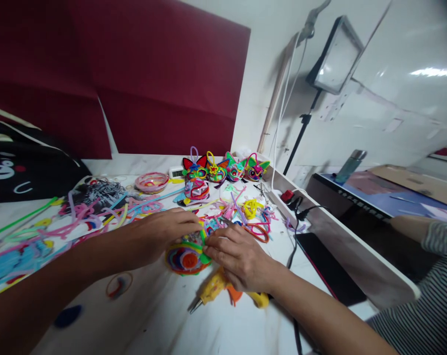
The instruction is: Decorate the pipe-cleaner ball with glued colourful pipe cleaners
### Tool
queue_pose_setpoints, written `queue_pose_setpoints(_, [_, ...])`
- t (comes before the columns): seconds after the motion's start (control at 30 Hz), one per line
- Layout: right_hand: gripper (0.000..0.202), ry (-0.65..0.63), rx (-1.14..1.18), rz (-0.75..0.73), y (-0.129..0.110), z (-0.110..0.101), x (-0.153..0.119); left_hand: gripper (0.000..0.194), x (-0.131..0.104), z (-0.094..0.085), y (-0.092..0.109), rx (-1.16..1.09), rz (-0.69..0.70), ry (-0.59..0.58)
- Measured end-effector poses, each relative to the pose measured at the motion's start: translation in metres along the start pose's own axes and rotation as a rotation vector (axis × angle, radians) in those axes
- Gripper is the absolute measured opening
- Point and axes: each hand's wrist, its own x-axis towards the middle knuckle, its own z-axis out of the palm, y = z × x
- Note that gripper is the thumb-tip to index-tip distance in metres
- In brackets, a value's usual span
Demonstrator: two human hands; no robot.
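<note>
A round, colourful pipe-cleaner ornament (pixel 189 262) with an orange centre and a bright green edge sits just above the table between my hands. My left hand (pixel 170 226) is closed on it from the upper left, its fingers bent over the top. From the right, my right hand (pixel 238 254) grips the green edge with fingers and thumb drawn together; its fingertips are partly hidden. Under my right hand lies a yellow hot glue gun (pixel 213 287), its metal nozzle toward the lower left. Orange-handled scissors (pixel 257 232) lie just beyond my right hand.
Finished cat-face ornaments (pixel 236 170) stand in a row by the wall. Loose pipe cleaners (pixel 86 209) cover the left side, near a pink round dish (pixel 151 182). A power strip (pixel 288 199), a black cable (pixel 293 251) and a phone-like black slab (pixel 329 266) lie right. Another person's striped sleeve (pixel 427 291) shows.
</note>
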Motion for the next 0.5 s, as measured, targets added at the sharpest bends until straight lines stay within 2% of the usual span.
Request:
queue_pose_setpoints(0.17, [0.034,-0.039,-0.017,0.003,0.000,0.001,-0.003,0.049,0.004,-0.005,0.002,0.029,0.017,0.025])
queue_pose_setpoints(0.5, [0.033,0.022,-0.002,-0.004,-0.002,0.003,0.000,0.048,0.010,-0.014,0.008,0.019,0.053,-0.018])
